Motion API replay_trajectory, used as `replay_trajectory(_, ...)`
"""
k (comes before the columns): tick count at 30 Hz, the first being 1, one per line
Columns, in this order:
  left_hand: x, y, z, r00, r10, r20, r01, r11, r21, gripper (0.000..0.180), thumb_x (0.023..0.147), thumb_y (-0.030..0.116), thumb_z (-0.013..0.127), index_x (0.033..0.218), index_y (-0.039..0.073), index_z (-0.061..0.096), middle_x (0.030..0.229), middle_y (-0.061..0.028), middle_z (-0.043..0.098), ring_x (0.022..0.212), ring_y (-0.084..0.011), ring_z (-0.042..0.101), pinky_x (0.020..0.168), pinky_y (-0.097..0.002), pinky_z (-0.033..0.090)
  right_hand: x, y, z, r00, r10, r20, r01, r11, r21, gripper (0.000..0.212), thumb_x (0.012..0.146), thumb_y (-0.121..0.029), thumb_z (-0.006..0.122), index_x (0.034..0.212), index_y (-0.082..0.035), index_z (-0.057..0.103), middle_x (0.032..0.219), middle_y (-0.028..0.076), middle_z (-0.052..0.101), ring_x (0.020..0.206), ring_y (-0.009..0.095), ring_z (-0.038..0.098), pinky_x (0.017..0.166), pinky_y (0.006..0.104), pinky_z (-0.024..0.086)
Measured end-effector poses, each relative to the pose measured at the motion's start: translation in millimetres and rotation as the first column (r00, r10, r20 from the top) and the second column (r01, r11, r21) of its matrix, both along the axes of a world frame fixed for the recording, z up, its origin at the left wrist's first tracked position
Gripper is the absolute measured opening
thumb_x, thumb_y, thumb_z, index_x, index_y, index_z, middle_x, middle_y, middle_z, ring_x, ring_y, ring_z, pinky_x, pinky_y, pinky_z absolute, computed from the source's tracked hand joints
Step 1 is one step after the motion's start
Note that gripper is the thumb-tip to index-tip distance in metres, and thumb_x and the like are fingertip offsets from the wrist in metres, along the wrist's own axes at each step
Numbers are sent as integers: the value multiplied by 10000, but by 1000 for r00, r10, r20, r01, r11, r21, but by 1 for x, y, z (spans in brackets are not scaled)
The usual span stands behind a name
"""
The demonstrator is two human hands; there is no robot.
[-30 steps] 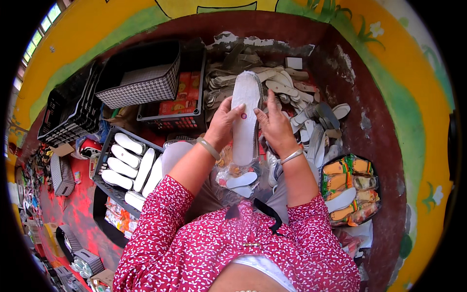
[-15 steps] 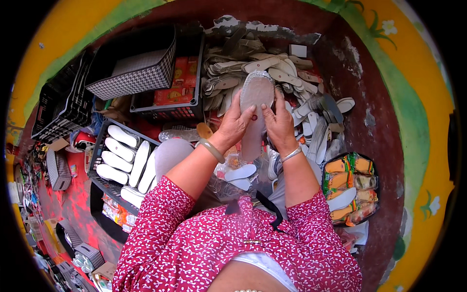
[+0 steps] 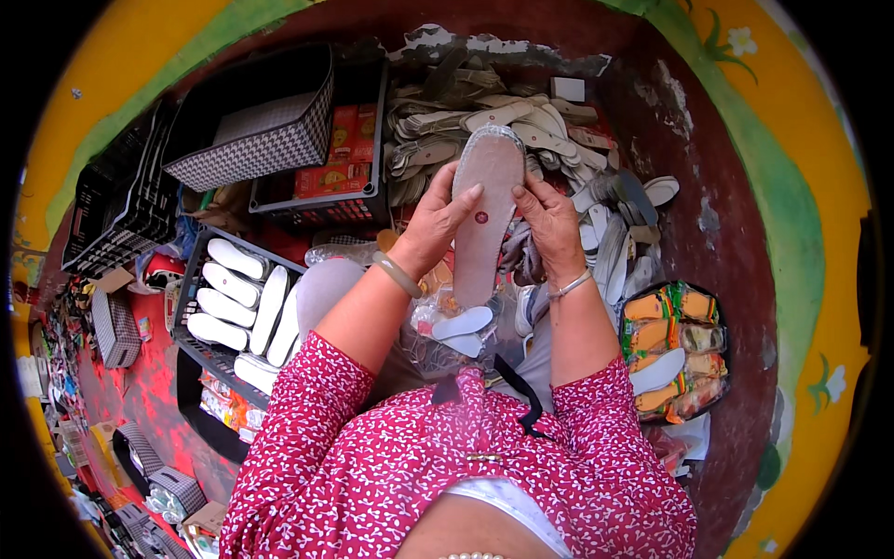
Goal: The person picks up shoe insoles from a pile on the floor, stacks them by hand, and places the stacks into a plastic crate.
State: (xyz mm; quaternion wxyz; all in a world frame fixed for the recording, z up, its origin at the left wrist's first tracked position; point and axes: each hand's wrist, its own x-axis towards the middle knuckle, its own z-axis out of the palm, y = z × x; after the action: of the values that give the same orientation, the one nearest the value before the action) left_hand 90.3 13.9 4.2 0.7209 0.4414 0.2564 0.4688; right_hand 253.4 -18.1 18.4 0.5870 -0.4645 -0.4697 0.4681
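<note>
- We hold a long grey-brown insole (image 3: 484,210) upright before us, above our lap, in front of a heap of loose soles (image 3: 559,140).
- Our left hand (image 3: 436,222) pinches its left edge, thumb on the face near a small red dot.
- Our right hand (image 3: 551,224) pinches the right edge, fingers curled onto it.
- A dark crate (image 3: 200,279) of white insoles (image 3: 233,303) lies at our left.
- A black tray (image 3: 717,317) of orange packets sits at our right.
</note>
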Motion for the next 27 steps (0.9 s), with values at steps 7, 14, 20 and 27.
replay_trajectory(7, -1, 1, -6, 998, -59, 9, 59, 985, -164, 372, 909, 193, 554, 1230, 53, 429, 1034, -33, 566, 870, -83, 557, 733, -244, 488, -2, 2, -11, 991, 36, -125, -50, 993, -107, 311, 867, -186, 629, 1083, 38, 615, 919, 18, 630, 801, 60, 540, 727, 201, 438)
replay_trajectory(14, -11, 22, -9, 989, 144, 34, -130, 958, -254, 247, 909, 179, 537, 1088, 20, 474, 920, -67, 598, 762, -129, 594, 665, -280, 512, -3, 12, -32, 924, 375, -76, -379, 869, -317, 409, 907, -331, 553, 1071, 43, 577, 894, 55, 630, 804, 92, 557, 727, 233, 447)
replay_trajectory(20, -11, 26, -25, 959, 282, -1, -273, 927, -257, 271, 919, 209, 524, 1116, 34, 459, 932, -63, 586, 779, -138, 581, 674, -298, 504, -22, 4, -44, 810, 343, 476, -220, 929, -296, 428, 859, -359, 572, 1007, 43, 568, 915, 186, 633, 838, 308, 601, 758, 366, 459)
replay_trajectory(27, -8, 22, -28, 945, 313, -100, -328, 918, -222, 276, 931, 258, 507, 1097, 38, 488, 909, -51, 591, 749, -124, 570, 660, -287, 491, -27, -4, -41, 742, 263, 617, -146, 961, -234, 264, 860, -242, 604, 894, 18, 577, 763, 87, 637, 702, 122, 575, 614, 293, 449)
